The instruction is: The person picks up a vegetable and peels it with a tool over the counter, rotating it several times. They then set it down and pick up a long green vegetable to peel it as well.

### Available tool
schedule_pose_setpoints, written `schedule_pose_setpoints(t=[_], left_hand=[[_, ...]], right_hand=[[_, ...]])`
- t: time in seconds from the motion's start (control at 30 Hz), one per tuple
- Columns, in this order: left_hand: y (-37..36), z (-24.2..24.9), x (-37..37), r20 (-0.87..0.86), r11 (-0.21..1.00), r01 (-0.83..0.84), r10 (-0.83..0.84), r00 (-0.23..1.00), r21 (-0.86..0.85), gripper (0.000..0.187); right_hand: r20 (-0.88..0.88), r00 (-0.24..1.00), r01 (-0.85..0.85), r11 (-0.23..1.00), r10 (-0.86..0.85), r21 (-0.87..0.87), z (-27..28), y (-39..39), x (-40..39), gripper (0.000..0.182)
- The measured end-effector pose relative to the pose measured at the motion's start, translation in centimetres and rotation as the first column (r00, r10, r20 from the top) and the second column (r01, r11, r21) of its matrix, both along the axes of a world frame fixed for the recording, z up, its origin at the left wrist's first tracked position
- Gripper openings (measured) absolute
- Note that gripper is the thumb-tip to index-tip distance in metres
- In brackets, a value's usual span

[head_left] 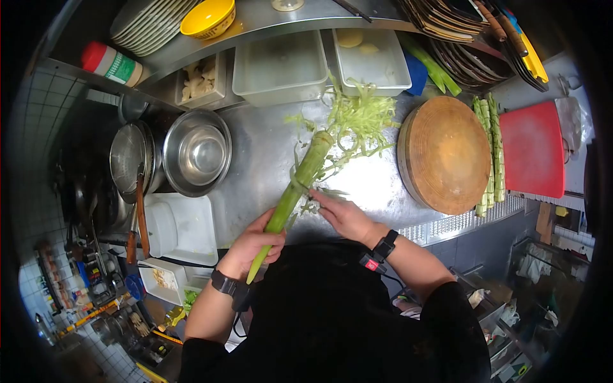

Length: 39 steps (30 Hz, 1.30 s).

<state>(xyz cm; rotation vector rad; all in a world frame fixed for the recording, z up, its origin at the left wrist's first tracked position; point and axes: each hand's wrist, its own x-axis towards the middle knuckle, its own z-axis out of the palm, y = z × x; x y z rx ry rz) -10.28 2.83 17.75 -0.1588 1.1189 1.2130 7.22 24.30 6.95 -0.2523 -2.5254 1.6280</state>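
A long green celtuce stem slants over the steel counter, its thick end away from me and its thin tip near my body. My left hand is wrapped round its lower part. In my right hand is a small peeler, its blade lying across the middle of the stem; the fingers hide most of the handle. Pale green peelings form a loose heap beyond the thick end, with more strips beside the stem.
A round wooden chopping block stands at the right, beside more green stems and a red board. Metal bowls and a strainer sit left. Plastic tubs line the back under a shelf.
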Motion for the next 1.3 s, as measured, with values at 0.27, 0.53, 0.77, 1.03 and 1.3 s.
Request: schedule_pose_setpoints(t=[0.27, 0.53, 0.77, 1.03, 1.3], left_hand=[[0.7, 1.0, 0.0, 0.062, 0.998, -0.064, 0.065, 0.996, -0.016, 0.07], [0.5, 1.0, -0.1, 0.119, 0.996, -0.075, 0.069, 0.99, 0.045, 0.069], [-0.2, 1.2, -0.1, 0.117, 0.997, -0.075, 0.073, 0.991, 0.02, 0.061], [0.2, 2.5, -0.2, 0.083, 0.993, -0.085, 0.078, 0.993, 0.087, 0.073], [0.3, 2.4, -0.2, 0.119, 0.983, -0.129, 0.113, 0.986, 0.133, 0.088]], right_hand=[[-0.262, 0.941, -0.182, 0.973, 0.215, 0.145, 0.1, 0.3, -1.3, 0.061], [0.042, 0.992, 0.116, 0.992, -0.119, 0.057, -1.9, 4.5, -0.7, 0.055], [0.131, 0.97, 0.201, 0.979, -0.206, 0.044, -1.0, 2.9, -0.9, 0.056], [0.05, 0.902, 0.421, 0.901, -0.428, 0.104, -0.1, 4.3, -0.6, 0.058], [0.311, 0.892, 0.305, 0.945, -0.328, 0.121, 1.4, 3.8, 0.1, 0.054]])
